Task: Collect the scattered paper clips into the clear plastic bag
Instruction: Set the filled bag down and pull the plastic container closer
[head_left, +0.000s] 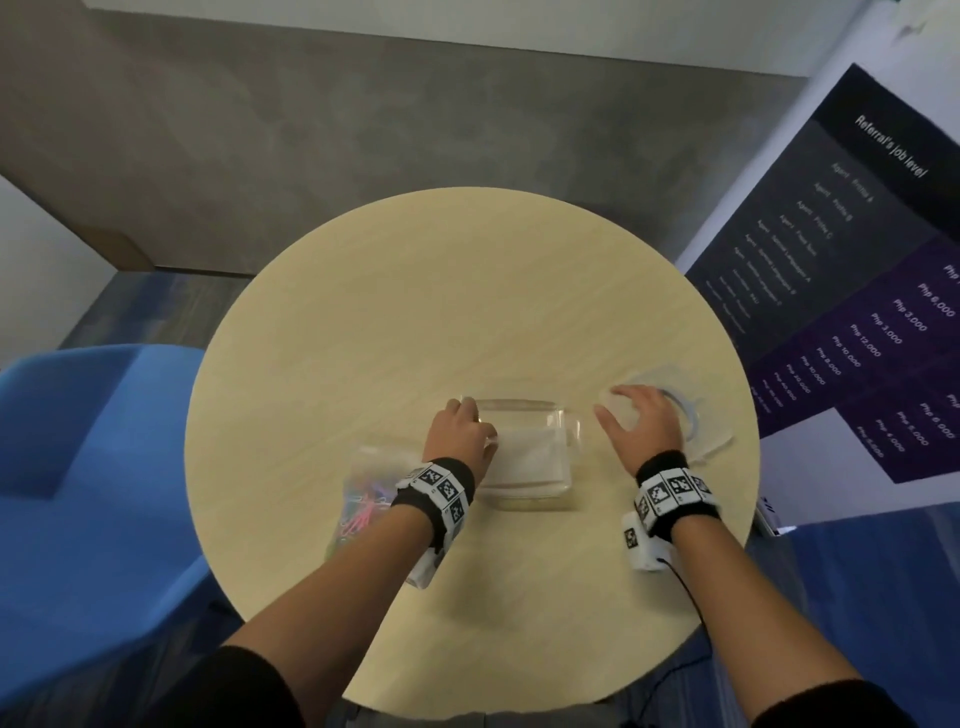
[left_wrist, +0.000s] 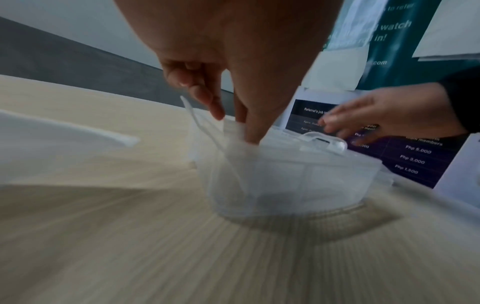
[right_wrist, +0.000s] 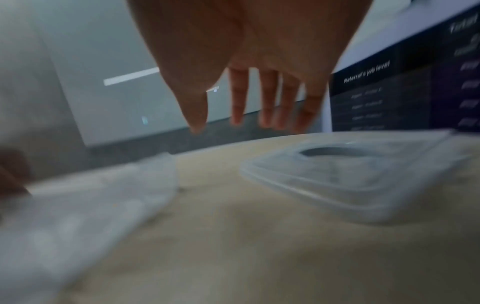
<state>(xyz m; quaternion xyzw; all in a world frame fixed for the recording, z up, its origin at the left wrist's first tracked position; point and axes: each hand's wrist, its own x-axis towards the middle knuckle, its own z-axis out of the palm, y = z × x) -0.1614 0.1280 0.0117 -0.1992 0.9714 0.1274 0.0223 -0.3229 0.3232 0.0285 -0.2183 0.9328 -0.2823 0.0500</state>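
Both forearms reach in from the near edge of the round table, palms down, marker-tagged black bands on both wrists. Left hand sits over the left rim of a clear plastic container near table centre; in the left wrist view its fingers point down and curl, thumb and fingertips pinching a thin clear/white piece at the container's rim. Motion blur; can't tell what that piece is. Right hand is just right of the container, above the clear lid lying flat toward the table's right edge. Right wrist view: fingers straight, slightly spread, thumb apart, holding nothing; tips are above the lid, contact can't be confirmed. Clear plastic bag lies on the table toward the left edge, just left of the left wrist and partly under it, with coloured paper clips (pink, blue, yellow) inside it. Folded white sheet sits inside the container. Readable text: dark poster beyond the right edge says "Referral's job level", rows starting "Agent", and amounts "Php 6,000", "Php 3,000", "Php 12,000", "Php 10,000", "Php 8,000". Left wrist view also shows "Php 5,000", "Php 3,000", "Php 1,500" and "watch" on a teal poster. Blue chair off the left edge.
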